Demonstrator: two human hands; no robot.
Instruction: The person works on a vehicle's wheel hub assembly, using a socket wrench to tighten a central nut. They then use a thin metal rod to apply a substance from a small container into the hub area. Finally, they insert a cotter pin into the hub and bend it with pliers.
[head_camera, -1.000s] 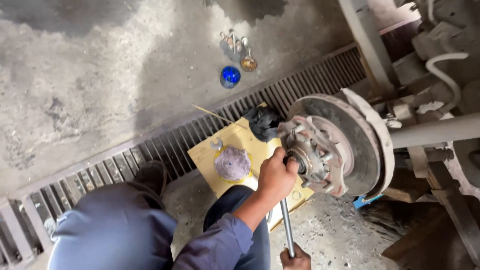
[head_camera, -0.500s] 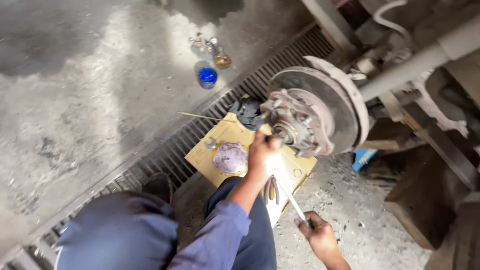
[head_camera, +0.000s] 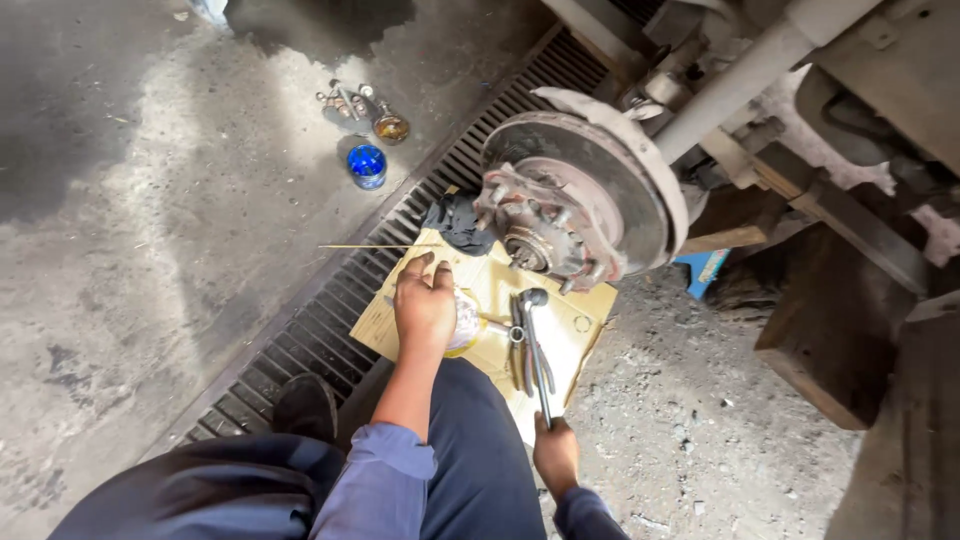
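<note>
Head view: left hand (head_camera: 424, 305) rests with fingers spread over a pale bag (head_camera: 464, 322) on cardboard (head_camera: 580, 330); right hand (head_camera: 556, 452) has its grip clamped on a wrench (head_camera: 534, 345) beneath the wheel hub (head_camera: 560, 215).

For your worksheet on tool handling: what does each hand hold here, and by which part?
The right hand grips a long metal wrench by its handle end. The left hand rests palm-down on a small plastic-covered container on the cardboard; no clear grasp shows.
</note>
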